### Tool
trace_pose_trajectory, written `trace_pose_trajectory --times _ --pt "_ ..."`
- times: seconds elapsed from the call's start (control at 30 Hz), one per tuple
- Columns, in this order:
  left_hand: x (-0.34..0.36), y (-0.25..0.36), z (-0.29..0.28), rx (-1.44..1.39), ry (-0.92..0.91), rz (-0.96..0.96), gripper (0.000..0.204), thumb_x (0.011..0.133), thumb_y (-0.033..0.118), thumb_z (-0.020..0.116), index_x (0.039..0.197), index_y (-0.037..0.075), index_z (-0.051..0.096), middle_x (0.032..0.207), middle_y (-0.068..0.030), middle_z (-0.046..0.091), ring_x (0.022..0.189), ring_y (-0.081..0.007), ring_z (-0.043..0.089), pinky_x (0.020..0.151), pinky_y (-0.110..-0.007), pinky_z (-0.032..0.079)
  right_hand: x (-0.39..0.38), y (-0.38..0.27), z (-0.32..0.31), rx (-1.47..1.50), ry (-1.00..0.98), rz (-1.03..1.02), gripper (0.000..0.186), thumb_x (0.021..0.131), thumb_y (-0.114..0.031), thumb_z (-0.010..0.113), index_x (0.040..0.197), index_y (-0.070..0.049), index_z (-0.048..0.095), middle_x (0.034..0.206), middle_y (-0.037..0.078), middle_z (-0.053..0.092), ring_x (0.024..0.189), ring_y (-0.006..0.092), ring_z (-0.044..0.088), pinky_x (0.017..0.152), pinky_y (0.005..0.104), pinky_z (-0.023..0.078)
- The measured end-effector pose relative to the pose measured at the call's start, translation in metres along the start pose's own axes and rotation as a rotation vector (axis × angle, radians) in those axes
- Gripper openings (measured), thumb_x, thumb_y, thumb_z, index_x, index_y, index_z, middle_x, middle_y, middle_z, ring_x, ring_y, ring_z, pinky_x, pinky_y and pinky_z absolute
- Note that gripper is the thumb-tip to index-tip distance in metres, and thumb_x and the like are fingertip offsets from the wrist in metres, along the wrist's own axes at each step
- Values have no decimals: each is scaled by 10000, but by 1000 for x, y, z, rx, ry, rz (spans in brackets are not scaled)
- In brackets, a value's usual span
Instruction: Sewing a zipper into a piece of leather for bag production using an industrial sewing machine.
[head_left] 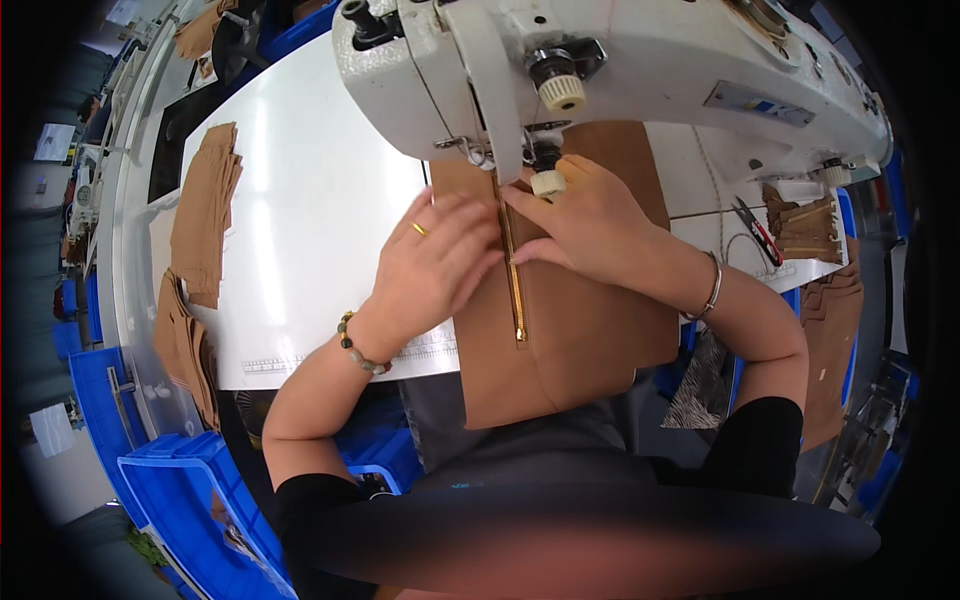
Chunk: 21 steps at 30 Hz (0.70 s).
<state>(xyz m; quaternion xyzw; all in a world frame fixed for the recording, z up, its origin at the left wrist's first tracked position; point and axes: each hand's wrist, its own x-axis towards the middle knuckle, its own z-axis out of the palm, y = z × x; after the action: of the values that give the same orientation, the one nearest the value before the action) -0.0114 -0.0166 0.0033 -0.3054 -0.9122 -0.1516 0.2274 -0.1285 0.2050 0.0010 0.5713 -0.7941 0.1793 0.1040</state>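
A brown fabric panel point(600, 310) lies under the head of a white sewing machine point(620, 60), its near end hanging over the table edge. Along the panel runs a gold-toothed zipper point(517, 300), with its pull end toward me. My left hand point(435, 255) is on the left side of the zipper, fingers loosely stretched with the tips beside it. On the right, my right hand point(585, 215) presses on the panel, its index finger and thumb apart and touching the zipper's edge near the presser foot. The needle is hidden behind the machine head.
Stacked brown fabric pieces point(205, 215) lie on the white table point(310, 200) at left. Thread snips point(762, 235) with red handles rest at right, beside a bundle of small brown pieces point(803, 225). A blue bin point(190, 490) stands below left.
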Motion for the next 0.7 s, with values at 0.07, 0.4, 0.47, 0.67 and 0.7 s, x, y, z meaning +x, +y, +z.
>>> trace_pose_trajectory --times 0.07,0.4,0.47,0.67,0.7 --pt "-2 -1 0 -5 -35 -430 413 895 171 778 1255 6 660 1356 -149 658 1275 -343 626 1115 -449 486 0 -3 2 -7 -51 18 568 767 -540 795 1086 -72 745 1050 113 679 1099 291 637 995 428 491" --pt "-6 14 22 34 -119 -431 586 979 168 692 1489 -43 495 1542 -198 519 1376 -381 548 1164 -466 456 -4 -1 10 32 11 -6 633 732 -537 813 1140 -57 744 1168 138 685 1241 328 609 1096 477 465" --pt "-5 14 21 33 -122 -433 593 974 180 700 1486 -42 501 1539 -196 522 1381 -382 543 1168 -468 452 -4 -1 10 22 1 6 632 724 -523 823 1140 -55 743 1180 122 686 1241 322 609 1110 478 459" --pt "-4 15 20 57 -142 -415 625 944 241 731 1466 -38 531 1531 -184 537 1394 -384 534 1178 -465 438 -2 1 10 -19 28 -25 623 726 -527 818 1130 -58 747 1191 99 695 1237 313 609 1124 490 448" --pt "-4 15 20 66 -148 -408 632 937 257 735 1461 -36 539 1529 -181 540 1394 -380 534 1178 -460 438 -2 1 10 -9 39 -35 623 726 -527 818 1130 -58 747 1191 99 695 1237 313 609 1124 490 448"
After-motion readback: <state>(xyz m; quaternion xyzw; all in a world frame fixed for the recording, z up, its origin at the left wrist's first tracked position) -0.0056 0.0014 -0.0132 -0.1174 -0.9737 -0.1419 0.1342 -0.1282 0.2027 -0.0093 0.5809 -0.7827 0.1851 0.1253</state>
